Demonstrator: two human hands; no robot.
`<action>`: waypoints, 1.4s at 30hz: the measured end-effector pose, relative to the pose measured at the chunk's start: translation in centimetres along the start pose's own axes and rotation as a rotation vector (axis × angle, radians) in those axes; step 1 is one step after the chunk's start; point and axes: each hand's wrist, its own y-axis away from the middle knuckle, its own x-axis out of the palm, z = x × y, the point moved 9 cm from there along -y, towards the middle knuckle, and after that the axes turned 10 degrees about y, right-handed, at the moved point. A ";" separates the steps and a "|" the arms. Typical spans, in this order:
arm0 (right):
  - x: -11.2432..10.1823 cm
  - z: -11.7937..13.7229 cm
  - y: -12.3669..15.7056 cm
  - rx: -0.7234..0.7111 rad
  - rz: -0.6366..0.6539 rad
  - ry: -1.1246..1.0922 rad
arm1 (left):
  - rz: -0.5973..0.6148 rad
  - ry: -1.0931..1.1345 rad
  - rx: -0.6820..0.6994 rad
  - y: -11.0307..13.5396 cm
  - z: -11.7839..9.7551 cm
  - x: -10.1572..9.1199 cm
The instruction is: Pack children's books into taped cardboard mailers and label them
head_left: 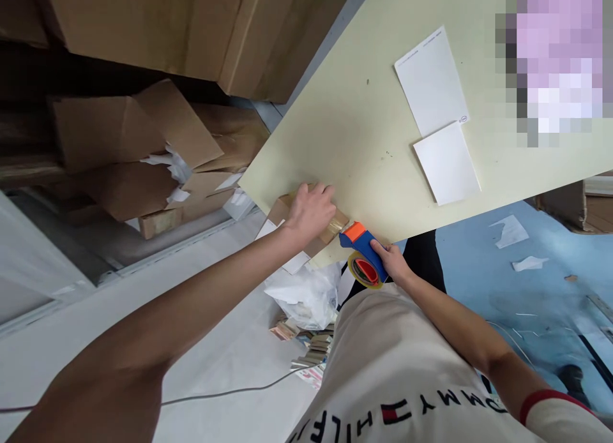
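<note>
A small brown cardboard box (316, 246) lies at the near corner of the pale table (345, 136). My left hand (312, 210) is on top of it, fingers curled over its far side and holding it in place. My right hand (393, 262) grips a blue tape dispenser (360, 240) with an orange front part. A roll of clear tape (355, 274) sits on the dispenser's red hub. The dispenser's front is at the right end of the box, where shiny tape shows. The fingers of my left hand partly cover the box.
Two white cards or pads (433, 79) lie on the table. Large cartons (138, 28) and an opened cardboard box (110, 133) stand at the left. Below the table corner are a white plastic bag (306, 296), stacked books (313, 350) and a cable (230, 390). Paper scraps (511, 231) litter the blue floor.
</note>
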 end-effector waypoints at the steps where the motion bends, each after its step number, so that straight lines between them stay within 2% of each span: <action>1: 0.1 0.2 0.0 -0.009 0.005 -0.002 | -0.042 0.044 -0.009 0.4 0.2 -0.3; 3: 0.3 0.4 0.0 -0.022 0.017 -0.002 | -0.053 0.091 0.030 1.4 0.5 -0.1; 8: -0.1 0.0 -0.1 0.029 0.025 0.014 | 0.213 0.090 0.318 3.8 0.8 3.5; 12: -0.2 0.2 -0.1 0.093 0.084 -0.002 | 0.215 0.102 0.367 4.1 2.5 4.3; 15: 0.2 2.5 -0.4 0.088 0.122 -0.046 | 0.117 0.182 0.369 3.8 3.8 3.0; 19: 1.0 9.0 -1.9 0.001 0.150 -0.025 | -0.120 0.358 0.201 3.5 7.1 0.2; 21: 1.4 13.2 -3.0 -0.064 0.179 0.038 | -0.275 0.446 0.064 3.8 8.8 -0.7; 23: 1.9 17.2 -4.0 -0.103 0.221 0.104 | -0.480 0.513 -0.070 4.4 10.0 -1.3; 25: 2.3 19.9 -5.0 -0.088 0.265 0.190 | -0.681 0.548 -0.160 5.2 10.2 -1.3; 27: 2.4 21.6 -5.7 -0.080 0.283 0.290 | -0.799 0.564 -0.193 5.6 9.7 -0.8; 29: 2.0 22.8 -6.3 -0.132 0.241 0.371 | -0.834 0.571 -0.201 5.5 8.9 -0.2; 32: 1.2 24.3 -5.9 -0.309 0.145 0.458 | -0.845 0.570 -0.205 5.3 8.4 0.0; 34: 1.3 24.6 -4.8 -0.398 0.165 0.523 | -0.851 0.567 -0.205 5.4 8.4 -0.2; 38: 2.4 23.8 -2.4 -0.426 0.299 0.718 | -0.857 0.562 -0.221 5.7 8.4 -0.6; 42: 1.3 23.5 -1.8 -0.455 0.223 0.874 | -0.844 0.567 -0.252 6.0 8.1 -0.8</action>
